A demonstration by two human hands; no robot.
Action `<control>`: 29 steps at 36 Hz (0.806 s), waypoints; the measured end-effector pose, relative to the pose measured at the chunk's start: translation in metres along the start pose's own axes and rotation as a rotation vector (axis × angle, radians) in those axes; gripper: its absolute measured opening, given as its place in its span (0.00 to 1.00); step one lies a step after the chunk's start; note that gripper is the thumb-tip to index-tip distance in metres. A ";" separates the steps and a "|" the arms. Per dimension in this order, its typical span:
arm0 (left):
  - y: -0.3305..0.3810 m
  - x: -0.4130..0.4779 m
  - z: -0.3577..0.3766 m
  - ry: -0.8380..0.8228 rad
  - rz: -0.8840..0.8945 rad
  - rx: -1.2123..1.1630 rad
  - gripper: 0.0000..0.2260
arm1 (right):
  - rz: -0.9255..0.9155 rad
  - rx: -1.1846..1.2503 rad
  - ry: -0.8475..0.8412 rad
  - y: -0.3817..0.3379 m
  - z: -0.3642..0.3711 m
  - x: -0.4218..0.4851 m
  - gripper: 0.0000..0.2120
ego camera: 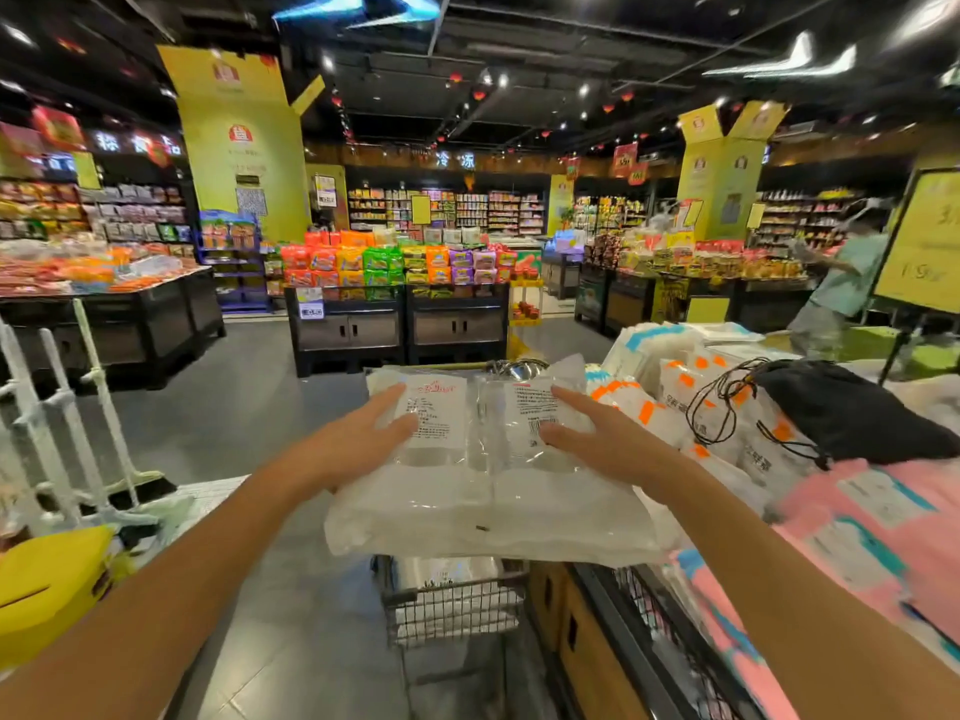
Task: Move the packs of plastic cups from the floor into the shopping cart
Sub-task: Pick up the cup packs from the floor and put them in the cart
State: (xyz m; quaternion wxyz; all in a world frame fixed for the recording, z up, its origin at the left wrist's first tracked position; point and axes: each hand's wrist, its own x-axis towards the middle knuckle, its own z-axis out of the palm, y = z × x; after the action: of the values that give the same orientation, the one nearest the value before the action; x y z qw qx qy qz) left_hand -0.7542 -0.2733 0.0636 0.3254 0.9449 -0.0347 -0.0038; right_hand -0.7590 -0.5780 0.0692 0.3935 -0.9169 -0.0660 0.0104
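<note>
Settling, apparently, the packs of plastic cups (488, 501) into the shopping cart (453, 613) beneath the flat-fingered, unclenched left hand (363, 441) and right hand (589, 436); next, lifting both palms away.

Supermarket: snack shelves (93, 210), stacked noodle packs (395, 262), price sign (924, 241), shopping cart (452, 605).

You have one view only, from the camera on your head. It faces forward and a little down, along the store aisle, wide-angled, so straight lines bend near the edges. Your left hand (358, 433) and right hand (597, 439) sit close at centre, the shopping cart (452, 610) just below them, the shelves (395, 262) far beyond.
</note>
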 end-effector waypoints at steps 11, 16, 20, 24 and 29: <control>-0.020 0.138 -0.008 -0.027 0.020 -0.033 0.28 | 0.088 0.010 0.023 0.003 -0.002 0.132 0.33; -0.024 0.199 -0.002 -0.035 -0.023 -0.052 0.28 | 0.092 -0.038 0.028 0.015 -0.001 0.195 0.32; -0.024 0.247 0.004 -0.006 -0.049 -0.060 0.28 | 0.043 -0.033 0.034 0.034 -0.005 0.249 0.32; -0.028 0.301 0.018 0.035 -0.074 -0.053 0.27 | 0.003 0.018 0.015 0.059 -0.010 0.311 0.31; -0.035 0.353 0.039 0.051 -0.099 -0.045 0.27 | -0.081 -0.014 -0.028 0.088 -0.004 0.382 0.31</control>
State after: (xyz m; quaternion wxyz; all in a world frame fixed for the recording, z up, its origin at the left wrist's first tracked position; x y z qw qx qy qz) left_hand -0.4014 -0.2939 0.0169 0.3469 0.9377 0.0204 0.0036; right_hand -0.3699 -0.5915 0.0203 0.3861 -0.9160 -0.1086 0.0068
